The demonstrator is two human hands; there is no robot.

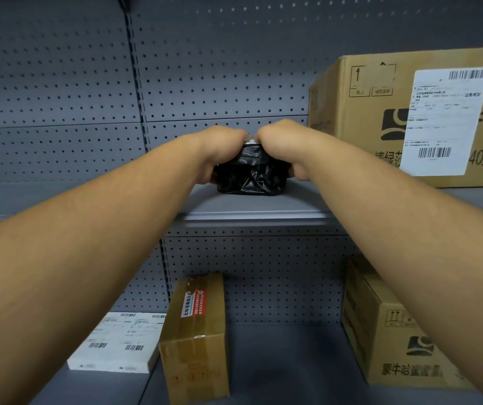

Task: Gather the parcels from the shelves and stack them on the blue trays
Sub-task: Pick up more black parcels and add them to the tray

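Observation:
A small parcel wrapped in crinkled black plastic (pixel 250 173) sits on the upper grey shelf (pixel 252 209). My left hand (pixel 220 150) grips its left side and top, with the thumb low against the wrap. My right hand (pixel 282 147) grips its right side and top in the same way. Both arms reach forward from the bottom corners. A sliver of white label shows on the parcel between my knuckles. No blue tray is in view.
A big cardboard box with a white shipping label (pixel 413 118) stands right of the parcel on the same shelf. The lower shelf holds a flat white parcel (pixel 117 343), a taped brown box (pixel 196 337) and a printed carton (pixel 392 340). Grey pegboard backs the shelves.

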